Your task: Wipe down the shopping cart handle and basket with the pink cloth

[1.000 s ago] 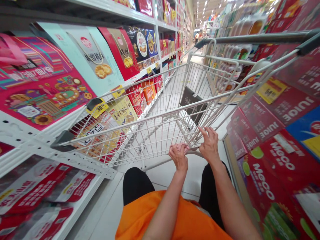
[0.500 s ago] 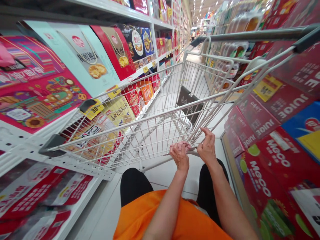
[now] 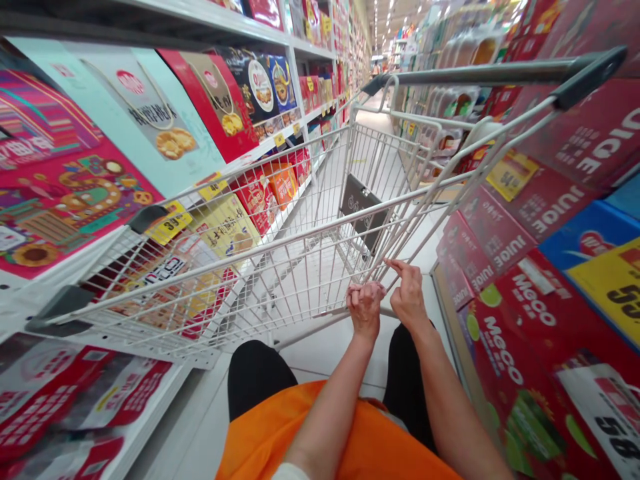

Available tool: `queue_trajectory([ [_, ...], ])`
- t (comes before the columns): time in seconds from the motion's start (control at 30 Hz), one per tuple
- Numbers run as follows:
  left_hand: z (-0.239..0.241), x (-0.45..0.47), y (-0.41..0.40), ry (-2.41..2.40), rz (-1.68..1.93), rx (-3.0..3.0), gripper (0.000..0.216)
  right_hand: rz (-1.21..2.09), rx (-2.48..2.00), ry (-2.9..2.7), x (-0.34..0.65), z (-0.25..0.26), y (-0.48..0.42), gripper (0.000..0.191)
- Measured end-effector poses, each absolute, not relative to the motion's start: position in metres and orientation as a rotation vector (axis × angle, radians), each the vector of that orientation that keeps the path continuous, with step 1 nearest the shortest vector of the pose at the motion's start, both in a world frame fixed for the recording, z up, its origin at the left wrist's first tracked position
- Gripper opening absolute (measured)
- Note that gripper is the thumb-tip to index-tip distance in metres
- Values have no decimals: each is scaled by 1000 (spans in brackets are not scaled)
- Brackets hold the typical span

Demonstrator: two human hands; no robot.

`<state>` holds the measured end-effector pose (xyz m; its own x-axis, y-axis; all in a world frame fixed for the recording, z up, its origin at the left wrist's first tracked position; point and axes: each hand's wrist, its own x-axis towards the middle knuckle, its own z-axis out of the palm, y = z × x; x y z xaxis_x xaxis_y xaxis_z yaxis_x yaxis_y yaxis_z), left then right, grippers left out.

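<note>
A white wire shopping cart [image 3: 280, 247] stands tilted across my view in front of my knees. My left hand [image 3: 367, 310] is closed at the lower edge of its basket, with the fingers curled inward. What those fingers hold, if anything, I cannot make out. Just to its right, my right hand [image 3: 409, 293] is partly open beside the basket's lower corner. Its forefinger stretches toward the wires and the other fingers are bent. Inside the cart, a dark panel [image 3: 364, 210] hangs on the wire wall.
On the left, shelves [image 3: 175, 393] hold gift bags [image 3: 117, 110] and snack packs. Red drink cartons [image 3: 515, 333] are stacked close on my right. The cart's handle [image 3: 480, 72] lies at the upper right. White floor [image 3: 400, 167] runs down the aisle beyond the cart.
My left hand has shifted slightly right along the cart, closer to my right hand. The cart's left end sits lower and further left in view. The whole view has shifted a little.
</note>
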<state>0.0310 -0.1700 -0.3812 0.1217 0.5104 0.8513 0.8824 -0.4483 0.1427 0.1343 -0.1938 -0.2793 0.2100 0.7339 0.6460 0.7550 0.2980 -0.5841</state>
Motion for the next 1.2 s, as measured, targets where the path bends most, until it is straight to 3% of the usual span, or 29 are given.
queue_trajectory([
  [0.4,-347,62,-156,-1199,-1470,-1926,20,62,-1355,-1412,141,-290,-200,63],
  [0.67,-385,58,-164,-1233,-1251,-1965,27,-57,-1383,-1331,150,-301,-213,62],
  [0.97,-368,88,-134,-1114,-1238,-2016,26,-95,-1381,-1347,156,-300,-205,57],
  [1.2,-394,12,-146,-932,-862,-2257,24,-78,-1414,-1329,154,-296,-205,55],
])
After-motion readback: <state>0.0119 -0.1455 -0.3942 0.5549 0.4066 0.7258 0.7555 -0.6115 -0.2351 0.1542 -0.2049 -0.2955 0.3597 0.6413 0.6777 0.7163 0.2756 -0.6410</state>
